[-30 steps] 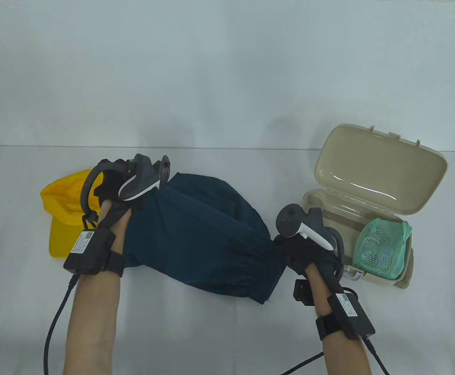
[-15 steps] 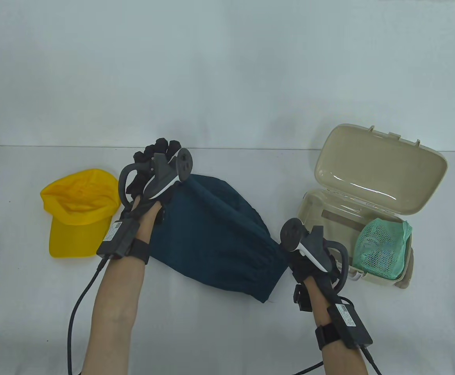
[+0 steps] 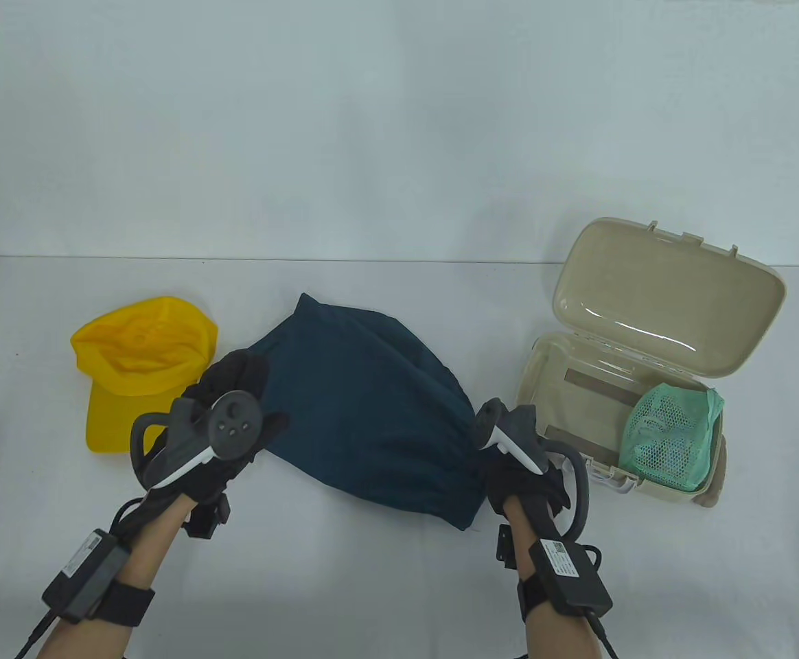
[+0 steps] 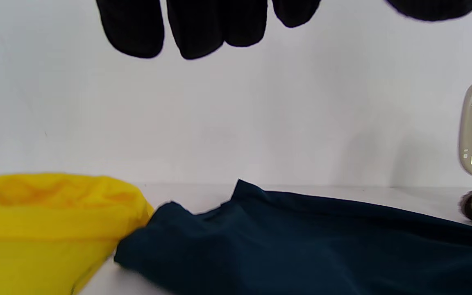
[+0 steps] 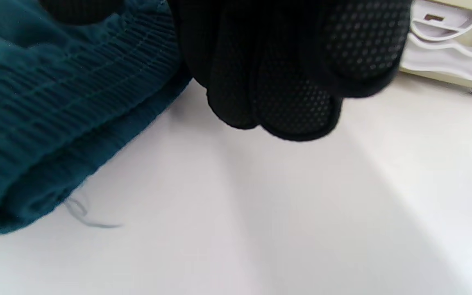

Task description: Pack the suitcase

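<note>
From the table view, dark teal shorts (image 3: 372, 405) lie folded on the white table (image 3: 386, 583). An open beige suitcase (image 3: 581, 395) stands to the right of the shorts, its lid (image 3: 667, 295) propped up and a green mesh pouch (image 3: 674, 432) in its tray. A yellow cap (image 3: 139, 371) lies left of the shorts. The left hand (image 3: 224, 419) sits at the shorts' left edge, the right hand (image 3: 519, 463) at their right, elastic end.

In the left wrist view, the left fingers (image 4: 197, 26) hang straight and spread, clear above the shorts (image 4: 309, 246) and touching nothing; the cap (image 4: 51, 225) touches the shorts' left corner.

In the right wrist view, the right fingers (image 5: 285, 82) are curled together beside the gathered waistband (image 5: 55, 98); whether they pinch the cloth cannot be told.
</note>
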### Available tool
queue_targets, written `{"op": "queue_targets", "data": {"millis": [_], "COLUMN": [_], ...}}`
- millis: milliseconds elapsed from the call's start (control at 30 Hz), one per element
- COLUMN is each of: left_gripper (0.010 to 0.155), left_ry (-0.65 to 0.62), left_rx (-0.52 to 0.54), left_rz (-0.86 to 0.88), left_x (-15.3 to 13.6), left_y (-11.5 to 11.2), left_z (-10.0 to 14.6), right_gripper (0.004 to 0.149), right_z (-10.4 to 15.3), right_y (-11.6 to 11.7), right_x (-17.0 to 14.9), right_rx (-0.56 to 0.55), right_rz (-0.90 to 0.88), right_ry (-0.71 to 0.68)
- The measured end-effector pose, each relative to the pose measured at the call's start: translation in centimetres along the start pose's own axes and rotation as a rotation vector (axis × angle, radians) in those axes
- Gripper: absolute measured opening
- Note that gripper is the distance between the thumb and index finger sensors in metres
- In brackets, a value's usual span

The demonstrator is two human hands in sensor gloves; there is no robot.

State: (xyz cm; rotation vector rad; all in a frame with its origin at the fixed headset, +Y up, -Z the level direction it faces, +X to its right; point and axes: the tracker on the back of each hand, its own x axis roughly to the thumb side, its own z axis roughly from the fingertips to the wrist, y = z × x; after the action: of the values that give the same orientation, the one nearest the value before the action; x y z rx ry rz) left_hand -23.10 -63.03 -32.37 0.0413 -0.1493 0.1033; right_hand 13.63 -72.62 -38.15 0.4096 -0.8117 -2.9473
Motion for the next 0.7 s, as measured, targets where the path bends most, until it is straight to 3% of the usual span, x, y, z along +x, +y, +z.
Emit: {"op": "queue_targets", "data": {"millis": [300, 533, 700], "left_gripper": [0.084, 0.084, 0.084], "left_ry": [-0.045, -0.068, -0.086], "left_rx": [0.052, 0.07, 0.095], "left_rz": [0.025, 0.081, 0.11], "left_x": [-2.0, -2.3, -2.3], "left_y": [-1.0, -0.8, -0.3], "left_z": [4.9, 5.2, 5.7], "right_gripper": [0.079, 0.083, 0.082], "right_z": [-1.8, -3.6, -2.6], "right_y": [0.8, 1.2, 1.0], "right_x": [3.5, 4.1, 4.2], "right_rx": [0.113, 0.237, 0.239], "right_rz": [0.112, 0.04, -0.068], "right_ry": [0.183, 0.27, 0.303]}}
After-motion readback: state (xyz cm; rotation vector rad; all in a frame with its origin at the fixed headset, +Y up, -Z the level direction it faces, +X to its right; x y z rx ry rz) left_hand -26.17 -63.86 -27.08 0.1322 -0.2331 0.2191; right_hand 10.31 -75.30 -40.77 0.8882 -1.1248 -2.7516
